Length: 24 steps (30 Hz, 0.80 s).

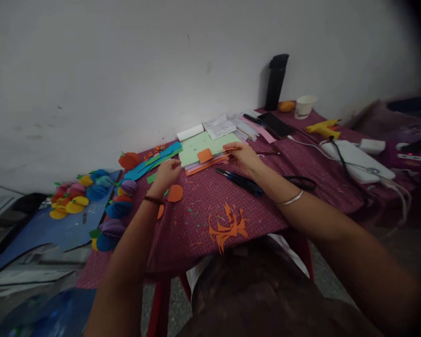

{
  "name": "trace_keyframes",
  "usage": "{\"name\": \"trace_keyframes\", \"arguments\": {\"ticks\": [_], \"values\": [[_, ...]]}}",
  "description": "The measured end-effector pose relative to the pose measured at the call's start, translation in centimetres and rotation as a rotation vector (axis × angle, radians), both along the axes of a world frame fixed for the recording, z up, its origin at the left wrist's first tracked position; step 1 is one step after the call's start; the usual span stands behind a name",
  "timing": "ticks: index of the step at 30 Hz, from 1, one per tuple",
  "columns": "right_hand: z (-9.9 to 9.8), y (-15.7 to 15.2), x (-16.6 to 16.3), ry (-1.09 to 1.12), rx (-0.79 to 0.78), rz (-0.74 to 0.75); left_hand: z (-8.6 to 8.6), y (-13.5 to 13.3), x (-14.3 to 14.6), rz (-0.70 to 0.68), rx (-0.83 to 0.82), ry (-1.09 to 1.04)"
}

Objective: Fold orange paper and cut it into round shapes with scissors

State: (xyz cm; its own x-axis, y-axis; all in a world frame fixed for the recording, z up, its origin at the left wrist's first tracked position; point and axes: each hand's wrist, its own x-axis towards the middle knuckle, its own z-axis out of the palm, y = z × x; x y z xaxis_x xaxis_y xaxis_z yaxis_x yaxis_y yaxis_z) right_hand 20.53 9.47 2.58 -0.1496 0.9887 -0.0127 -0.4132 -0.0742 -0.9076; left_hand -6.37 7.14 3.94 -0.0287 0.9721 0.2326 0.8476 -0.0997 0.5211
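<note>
My left hand [167,172] is closed in a pinch above an orange paper circle [175,193] on the red checked tablecloth [273,206]; what it pinches is too small to make out. My right hand [241,157] is closed on the edge of a stack of coloured paper sheets [203,161], near a small orange square [205,155] lying on a pale green sheet [199,142]. Blue-handled scissors [240,180] lie just in front of my right hand. Orange paper offcuts [228,229] are scattered near the table's front edge.
Several coloured paper pumpkins [77,196] lie on a blue sheet [56,229] at the left. At the back stand a black flask [276,82], a paper cup [304,106], a yellow glue gun [323,128], a phone [276,124] and papers [220,126]. White devices with cables [354,161] sit right.
</note>
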Motion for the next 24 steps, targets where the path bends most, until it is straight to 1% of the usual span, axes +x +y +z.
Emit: {"name": "trace_keyframes", "arguments": {"ticks": [1,3,5,7,8,9,12,13,15,17,19,22,24], "values": [[0.0,0.3,0.3,0.013,0.0,-0.029,0.0,1.1,1.1,-0.015,-0.045,-0.032],[0.0,0.7,1.0,0.023,0.006,-0.028,-0.2,3.3,3.4,0.017,-0.149,-0.055],[-0.1,0.8,1.6,0.033,0.022,0.025,-0.6,5.4,5.5,0.044,-0.157,-0.018],[-0.1,0.9,2.2,0.05,0.037,0.066,-1.0,7.2,6.9,0.047,-0.126,0.03],[0.0,0.8,2.4,0.061,0.038,0.074,-1.1,8.0,7.4,0.009,-0.112,0.08],[0.1,0.8,2.7,0.075,0.032,0.076,-1.1,8.7,7.8,-0.061,-0.105,0.154],[0.3,0.9,3.0,0.111,0.005,0.056,-0.8,10.4,8.2,-0.319,-0.153,0.445],[0.4,0.9,3.1,0.115,-0.001,0.047,-0.7,11.0,8.1,-0.37,-0.189,0.522],[0.5,1.0,3.1,0.112,-0.007,0.041,-0.6,12.1,7.8,-0.404,-0.267,0.587],[0.5,1.2,3.1,0.101,-0.013,0.043,-0.8,13.1,7.4,-0.433,-0.322,0.586],[0.5,1.3,3.2,0.092,-0.02,0.036,-1.2,13.8,6.9,-0.467,-0.337,0.539],[0.2,1.6,3.3,0.099,-0.034,0.014,-1.8,14.0,6.4,-0.475,-0.307,0.399],[0.0,1.9,3.4,0.11,-0.032,0.012,-1.8,13.8,6.1,-0.457,-0.314,0.278]]}}
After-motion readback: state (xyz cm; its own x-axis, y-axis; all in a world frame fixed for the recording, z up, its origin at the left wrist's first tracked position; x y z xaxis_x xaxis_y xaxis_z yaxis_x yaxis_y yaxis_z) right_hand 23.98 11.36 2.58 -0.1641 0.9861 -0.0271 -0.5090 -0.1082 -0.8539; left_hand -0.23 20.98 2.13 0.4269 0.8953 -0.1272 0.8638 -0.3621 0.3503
